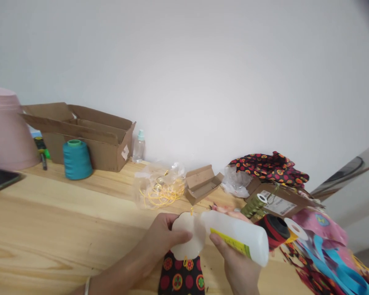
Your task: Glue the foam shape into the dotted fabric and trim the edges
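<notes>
From the head camera, the left hand (162, 237) is pinching a pale scalloped disc (188, 239), thumb lying across its left edge, so its grip is closed on that piece. The right hand (238, 266) is wrapping its grip around a white squeeze bottle (238, 235) bearing a yellow label; the bottle is tilting with its nozzle end touching the upper right rim of the disc. Just below the disc, a dark fabric piece (181, 278) printed with red and yellow circles is lying on the desk (49, 229), its top edge tucked under the disc.

The desk is pale wood, running back to a plain white wall (184, 73). Along the wall an open cardboard box (86, 135) is sitting beside a teal thread cone (76, 159) and a small clear spray bottle (139, 146). Near the middle, a clear bag with yellow cord (160, 188) is lying next to a small flat carton (201, 184). To the right, patterned cloth (270, 166), ribbon spools (272, 227) and blue ribbons (335, 262) are crowding the desk edge. A pink tub (6, 131) is standing at far left.
</notes>
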